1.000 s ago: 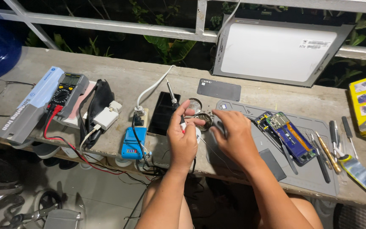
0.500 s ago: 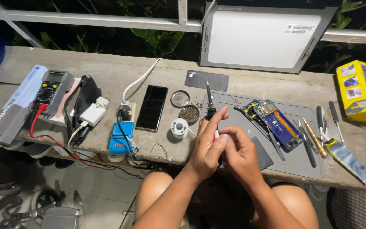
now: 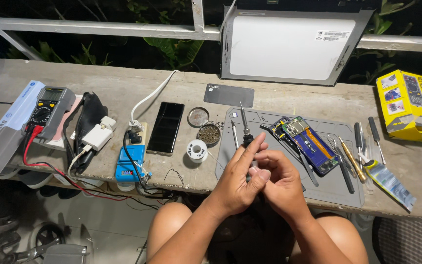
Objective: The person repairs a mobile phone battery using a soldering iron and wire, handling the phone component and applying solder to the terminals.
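On the concrete bench (image 3: 289,100), both hands have drawn back from the far tools to the near edge. The left hand (image 3: 238,183) now pinches the soldering iron (image 3: 245,131) upright; the right hand (image 3: 284,183) is curled shut against it, holding nothing I can see.

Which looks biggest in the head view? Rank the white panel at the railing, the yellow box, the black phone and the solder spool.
1. white panel
2. yellow box, clearly smaller than the panel
3. black phone, though it lies flat and the box is cut off by the frame edge
4. solder spool

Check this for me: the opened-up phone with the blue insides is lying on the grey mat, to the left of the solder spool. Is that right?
Not quite. In the head view the opened phone does lie on the grey mat, but to the right of the solder spool, not the left.
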